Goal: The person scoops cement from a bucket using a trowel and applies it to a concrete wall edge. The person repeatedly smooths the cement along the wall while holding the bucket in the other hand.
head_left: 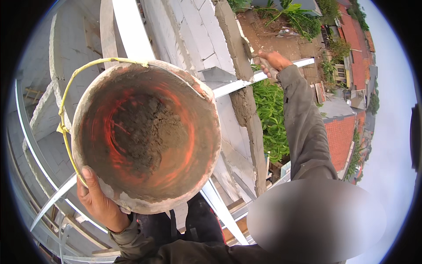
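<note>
Left hand (103, 203) clamps the lower-left rim of the bucket (197, 169), which sits left of the block wall (211, 37), mouth up; grey mortar (154, 132) inside. Yellow strap (64, 105) loops along its left side. Right hand (276, 63) is closed around a trowel (249, 49), blade at the wall's mortar-coated edge; contact unclear. Metal beam (235, 87) just below.

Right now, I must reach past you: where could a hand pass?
Probably between the round mortar-crusted bucket and pale block wall, below the silver metal beam; depth unclear. Crowded: beside that beam, where the right hand holds a thin trowel; the bucket's lower-left rim, with the left hand and yellow handle.
</note>
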`<state>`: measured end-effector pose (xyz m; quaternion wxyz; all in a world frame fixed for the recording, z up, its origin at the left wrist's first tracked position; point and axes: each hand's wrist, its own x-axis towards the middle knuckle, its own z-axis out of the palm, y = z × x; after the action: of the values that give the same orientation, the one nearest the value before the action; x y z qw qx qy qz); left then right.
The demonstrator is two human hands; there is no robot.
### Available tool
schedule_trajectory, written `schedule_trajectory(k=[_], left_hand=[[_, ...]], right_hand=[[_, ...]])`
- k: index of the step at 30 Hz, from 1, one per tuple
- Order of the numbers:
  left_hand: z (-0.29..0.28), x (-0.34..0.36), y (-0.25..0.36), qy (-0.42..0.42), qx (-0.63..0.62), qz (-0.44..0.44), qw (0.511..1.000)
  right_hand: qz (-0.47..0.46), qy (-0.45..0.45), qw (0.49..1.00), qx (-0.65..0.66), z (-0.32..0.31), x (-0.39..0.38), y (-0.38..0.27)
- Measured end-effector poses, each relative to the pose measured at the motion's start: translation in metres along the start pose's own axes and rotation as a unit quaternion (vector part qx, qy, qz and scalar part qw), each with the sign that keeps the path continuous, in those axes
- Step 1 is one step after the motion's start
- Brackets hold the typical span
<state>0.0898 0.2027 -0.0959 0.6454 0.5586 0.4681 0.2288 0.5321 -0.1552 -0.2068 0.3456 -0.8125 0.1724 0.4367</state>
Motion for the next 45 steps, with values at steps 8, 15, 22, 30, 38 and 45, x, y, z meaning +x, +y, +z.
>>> schedule_trajectory(k=[8,15,22,30,38,45], left_hand=[[-0.003,0.006,0.004,0.013,0.012,0.009,1.000],[0.005,0.006,0.009,-0.032,0.022,0.000,0.999],[0.003,0.006,0.011,-0.056,0.039,0.026,0.997],[0.001,-0.010,0.017,-0.050,0.028,0.011,0.998],[-0.035,0.011,-0.001,-0.123,0.104,-0.059,0.985],[-0.041,0.019,0.013,-0.122,0.143,-0.074,0.979]], right_hand=[[-0.127,0.178,0.969,-0.111,0.055,-0.120,0.134],[-0.231,0.378,0.873,-0.206,0.112,-0.014,0.120],[-0.151,0.434,0.881,-0.111,0.172,-0.110,0.220],[-0.187,0.283,0.940,0.032,0.223,-0.176,0.209],[0.002,0.248,0.938,0.241,0.305,-0.386,0.401],[0.033,0.321,0.916,0.238,0.337,-0.430,0.475]])
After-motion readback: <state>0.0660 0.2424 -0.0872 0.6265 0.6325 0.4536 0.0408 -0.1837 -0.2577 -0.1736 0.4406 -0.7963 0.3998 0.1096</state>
